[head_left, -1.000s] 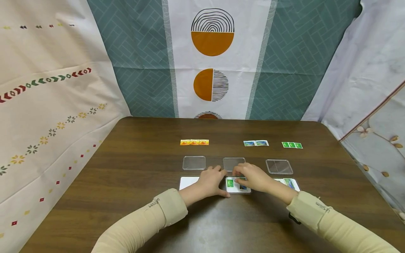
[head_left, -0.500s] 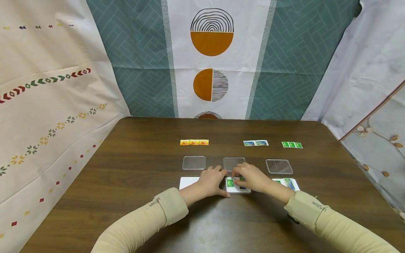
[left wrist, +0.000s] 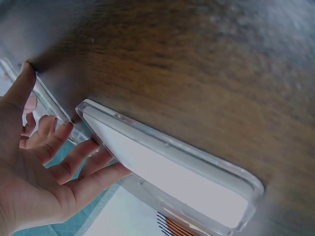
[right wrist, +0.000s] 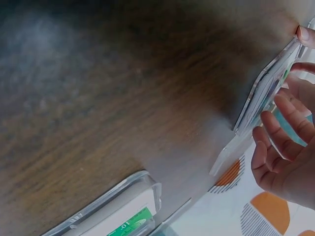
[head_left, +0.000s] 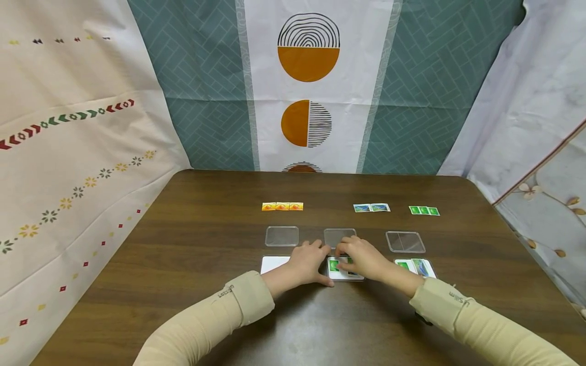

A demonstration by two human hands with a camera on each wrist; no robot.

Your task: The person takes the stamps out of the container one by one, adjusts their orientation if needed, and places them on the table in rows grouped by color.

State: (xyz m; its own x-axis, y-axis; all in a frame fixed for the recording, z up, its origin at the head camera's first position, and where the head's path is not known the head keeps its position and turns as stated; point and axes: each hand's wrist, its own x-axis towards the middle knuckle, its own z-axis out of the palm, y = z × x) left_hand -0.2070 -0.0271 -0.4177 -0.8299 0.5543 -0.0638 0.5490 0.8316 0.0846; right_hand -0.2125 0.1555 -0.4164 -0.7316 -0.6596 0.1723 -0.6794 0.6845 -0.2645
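Observation:
In the head view, my left hand point(head_left: 304, 263) spans the left end of the middle clear plastic case point(head_left: 336, 277), thumb at its near corner and fingers toward the far side. Inside, a small green picture card point(head_left: 334, 265) lies on a white surface. My right hand point(head_left: 363, 258) is bent over the same case from the right, covering most of a darker card beside the green one. Its fingertips are partly hidden, so whether they pinch a card cannot be told. In the left wrist view, my left fingers pass beside the left case point(left wrist: 162, 169), which is white inside.
The right case point(head_left: 429, 267) holds a green and a blue card. Beyond the cases lie clear lids, left point(head_left: 281, 236), middle point(head_left: 334, 235) and right point(head_left: 405, 242). Farther back are orange cards point(head_left: 282, 206), blue cards point(head_left: 372, 208) and green cards point(head_left: 423, 210) in rows.
My right hand and forearm have shifted slightly left, uncovering the green card in the right case. My left hand stays at the middle case.

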